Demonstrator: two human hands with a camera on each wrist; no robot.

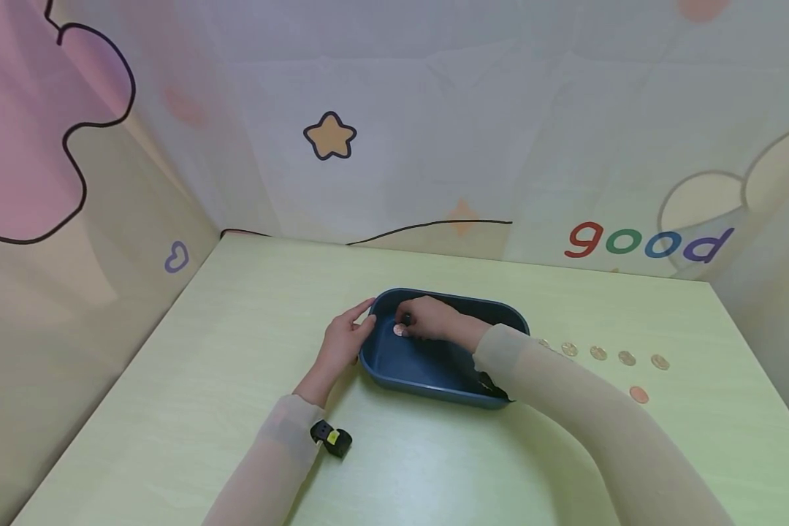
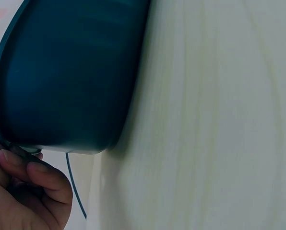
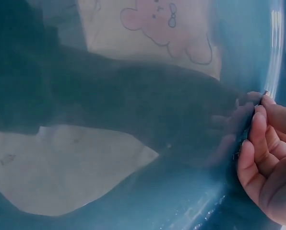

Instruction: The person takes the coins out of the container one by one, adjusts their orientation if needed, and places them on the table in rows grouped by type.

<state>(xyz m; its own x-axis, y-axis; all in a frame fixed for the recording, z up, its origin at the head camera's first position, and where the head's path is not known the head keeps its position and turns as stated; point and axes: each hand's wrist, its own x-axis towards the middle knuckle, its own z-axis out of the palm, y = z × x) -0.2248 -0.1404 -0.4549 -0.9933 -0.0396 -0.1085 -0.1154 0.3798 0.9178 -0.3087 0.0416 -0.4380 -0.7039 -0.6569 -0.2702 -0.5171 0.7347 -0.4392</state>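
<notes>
A dark blue rectangular tub (image 1: 421,394) with rounded corners sits on the table. My left hand (image 1: 343,340) grips its left rim, thumb over the edge; in the left wrist view the curled fingers (image 2: 52,182) are at the rim. My right hand (image 1: 434,319) reaches down inside the tub near its left end. A small round coin (image 1: 399,330) shows at its fingertips, pinched between thumb and finger. In the right wrist view the right hand (image 3: 272,158) has curled fingers and is mirrored in the glossy inside of the tub; the coin there is mostly hidden.
Right of the tub, a row of several gold-coloured coins (image 1: 598,353) lies on the pale green table (image 1: 171,409). A copper-coloured coin (image 1: 639,394) lies in front of that row. Printed cloth walls (image 1: 401,131) border the table at the back and sides.
</notes>
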